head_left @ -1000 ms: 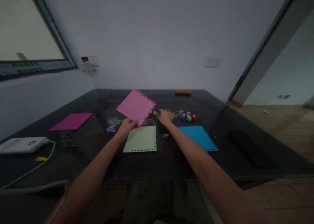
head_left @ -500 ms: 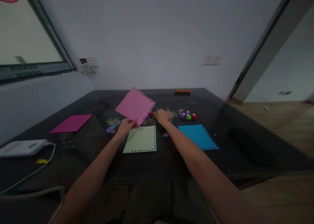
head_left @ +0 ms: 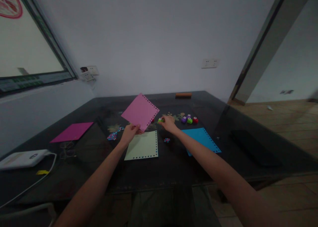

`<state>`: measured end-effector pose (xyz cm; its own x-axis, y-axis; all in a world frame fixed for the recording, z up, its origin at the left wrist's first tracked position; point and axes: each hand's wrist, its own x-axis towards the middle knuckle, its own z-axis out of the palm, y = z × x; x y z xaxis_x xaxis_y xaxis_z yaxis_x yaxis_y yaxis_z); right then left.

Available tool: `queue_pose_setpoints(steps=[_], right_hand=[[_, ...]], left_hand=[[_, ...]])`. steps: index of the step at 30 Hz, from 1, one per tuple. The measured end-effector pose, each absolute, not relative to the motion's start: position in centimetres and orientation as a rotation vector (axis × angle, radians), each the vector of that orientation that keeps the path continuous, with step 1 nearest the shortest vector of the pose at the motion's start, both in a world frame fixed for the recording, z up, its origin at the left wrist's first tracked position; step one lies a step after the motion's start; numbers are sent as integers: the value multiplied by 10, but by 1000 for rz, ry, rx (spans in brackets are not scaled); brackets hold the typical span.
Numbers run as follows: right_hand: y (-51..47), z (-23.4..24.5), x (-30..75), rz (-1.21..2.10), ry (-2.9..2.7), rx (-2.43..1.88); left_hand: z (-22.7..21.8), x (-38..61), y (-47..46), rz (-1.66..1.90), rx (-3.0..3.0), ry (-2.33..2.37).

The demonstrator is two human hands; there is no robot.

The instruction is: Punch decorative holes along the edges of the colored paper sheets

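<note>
My left hand [head_left: 130, 133] pinches the near corner of a pink paper sheet [head_left: 140, 111] with a row of punched holes along its right edge, holding it tilted above the dark table [head_left: 159, 167]. My right hand [head_left: 168, 123] is closed around a small green hole punch [head_left: 160, 120] at the table's middle. Under the pink sheet lies a pale green sheet [head_left: 143, 145] with punched holes along two edges. A small pile of coloured paper bits [head_left: 167, 140] lies just below my right hand.
A blue punched sheet [head_left: 201, 138] lies to the right, with purple, green and red punches [head_left: 189, 120] behind it. A magenta sheet [head_left: 72, 132] and a confetti pile [head_left: 113, 135] lie left. Glasses [head_left: 65, 145], a white device with cable [head_left: 23, 156] and a dark object [head_left: 248, 147] sit nearby.
My right hand has closed on the green punch and drawn slightly toward me. The pink sheet stays raised in my left hand. The camera view shifted a little.
</note>
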<state>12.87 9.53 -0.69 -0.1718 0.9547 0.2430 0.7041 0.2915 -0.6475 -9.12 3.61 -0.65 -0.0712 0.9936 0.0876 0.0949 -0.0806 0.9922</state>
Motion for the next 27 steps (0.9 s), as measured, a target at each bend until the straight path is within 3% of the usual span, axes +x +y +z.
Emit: queue_pose_setpoints(steps=[5, 12, 19, 27], right_hand=[[54, 13, 153, 1129, -1711, -1001], [7, 17, 166, 1375, -1319, -875], [5, -3, 161, 1612, -1109, -808], [2, 0, 160, 1595, -1076, -817]], left_hand=[[11, -70, 38, 1301, 1285, 1201], [10, -21, 28, 1320, 1053, 881], [-3, -20, 20, 1323, 1227, 1021], [6, -16, 15, 1372, 1320, 1108]])
